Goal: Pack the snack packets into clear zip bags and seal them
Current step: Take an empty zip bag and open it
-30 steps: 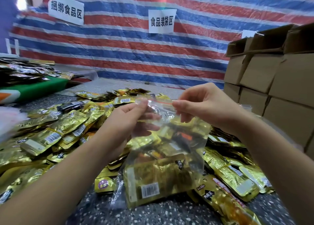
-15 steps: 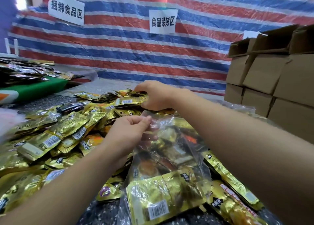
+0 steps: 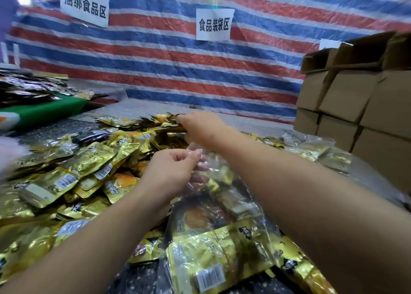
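the left hand [image 3: 171,171] is pinching the top edge of a clear zip bag [image 3: 224,207] between thumb and fingertips, holding its mouth up in the middle of the scene. the bag is slanting down toward the near edge, and gold packets are already lying inside it, one with a white barcode label [image 3: 210,276] showing through the plastic at the near end. the right hand [image 3: 200,127] is reaching across and beyond the left one, its fingers curled down onto the far part of the pile, gripping a gold snack packet [image 3: 171,127] there; motion blur is hiding exactly how the fingers are closing.

a heap of loose gold snack packets [image 3: 66,178] is covering the bench [image 3: 138,278], mostly to the left of the bag and stretching to the far side, with more packets lying at the near right under the right forearm. the speckled dark top of the bench is showing at the near edge between the arms. a few filled clear bags [image 3: 311,147] are resting at the far right, just beside a stack of brown cardboard boxes [image 3: 355,102]. at the far left, a green surface [image 3: 42,113] is carrying a separate pile of darker packets [image 3: 24,89]. a red, white and blue striped tarp [image 3: 178,67] is hanging behind everything, with two white paper signs [image 3: 214,24] bearing chinese characters fixed to it.
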Action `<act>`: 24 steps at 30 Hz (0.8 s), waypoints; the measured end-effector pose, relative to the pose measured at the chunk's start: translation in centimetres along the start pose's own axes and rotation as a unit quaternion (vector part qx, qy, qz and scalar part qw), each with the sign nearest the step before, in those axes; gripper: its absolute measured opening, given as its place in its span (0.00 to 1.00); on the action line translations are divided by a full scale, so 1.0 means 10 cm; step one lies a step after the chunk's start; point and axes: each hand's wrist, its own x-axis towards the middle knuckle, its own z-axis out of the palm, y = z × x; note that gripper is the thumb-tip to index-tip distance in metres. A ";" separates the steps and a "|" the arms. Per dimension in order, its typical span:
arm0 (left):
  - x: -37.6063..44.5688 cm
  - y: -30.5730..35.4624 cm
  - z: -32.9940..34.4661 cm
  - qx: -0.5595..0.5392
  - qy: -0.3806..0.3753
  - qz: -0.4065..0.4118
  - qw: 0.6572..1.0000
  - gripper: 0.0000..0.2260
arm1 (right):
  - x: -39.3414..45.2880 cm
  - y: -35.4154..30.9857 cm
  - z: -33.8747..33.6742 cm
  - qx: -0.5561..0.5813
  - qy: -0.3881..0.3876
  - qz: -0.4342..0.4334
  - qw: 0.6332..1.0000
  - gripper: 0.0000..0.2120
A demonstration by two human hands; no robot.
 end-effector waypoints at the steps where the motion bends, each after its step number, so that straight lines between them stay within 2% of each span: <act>1: -0.01 0.00 0.00 0.005 0.001 0.001 1.000 0.10 | -0.04 0.02 -0.03 0.022 0.024 0.009 0.999 0.10; 3: -0.02 0.01 0.01 0.006 0.000 0.003 1.000 0.10 | -0.13 0.07 -0.13 0.078 0.059 0.043 0.994 0.03; 5: -0.02 0.01 0.00 0.001 -0.002 0.001 1.000 0.09 | -0.21 0.11 -0.26 0.170 0.083 0.109 0.976 0.04; 7: -0.01 0.01 -0.01 0.005 -0.005 0.001 1.000 0.09 | -0.33 0.19 -0.41 0.306 0.117 0.198 0.924 0.07; 8: -0.01 0.01 -0.02 0.008 -0.006 0.002 1.000 0.09 | -0.41 0.23 -0.49 0.398 0.135 0.239 0.875 0.08; 9: -0.01 0.01 -0.03 0.011 -0.007 0.002 1.000 0.08 | -0.52 0.28 -0.57 0.502 0.150 0.273 0.807 0.08; 11: -0.01 0.03 -0.03 0.014 -0.013 0.002 1.000 0.09 | -0.79 0.39 -0.71 0.692 0.160 0.314 0.629 0.10; 13: -0.03 0.05 -0.02 0.014 -0.029 0.007 0.999 0.09 | -1.10 0.50 -0.78 0.819 0.147 0.305 0.463 0.11; 14: -0.04 0.06 -0.01 0.016 -0.038 0.013 0.999 0.10 | -1.25 0.53 -0.80 0.859 0.143 0.286 0.399 0.12; 15: -0.05 0.06 0.00 0.020 -0.046 0.022 0.998 0.11 | -1.39 0.55 -0.80 0.884 0.140 0.270 0.356 0.14; 16: -0.07 0.06 0.00 0.025 -0.054 0.031 0.998 0.11 | -1.52 0.55 -0.78 0.895 0.140 0.261 0.334 0.17; 17: -0.08 0.06 0.00 0.030 -0.060 0.040 0.997 0.11 | -1.62 0.55 -0.76 0.897 0.141 0.259 0.331 0.19; 20: -0.10 0.06 0.02 0.034 -0.082 0.063 0.994 0.12 | -1.81 0.54 -0.64 0.879 0.154 0.267 0.363 0.21; 24: -0.15 0.09 0.06 0.039 -0.118 0.082 0.989 0.10 | -1.93 0.52 -0.56 0.858 0.207 0.257 0.394 0.22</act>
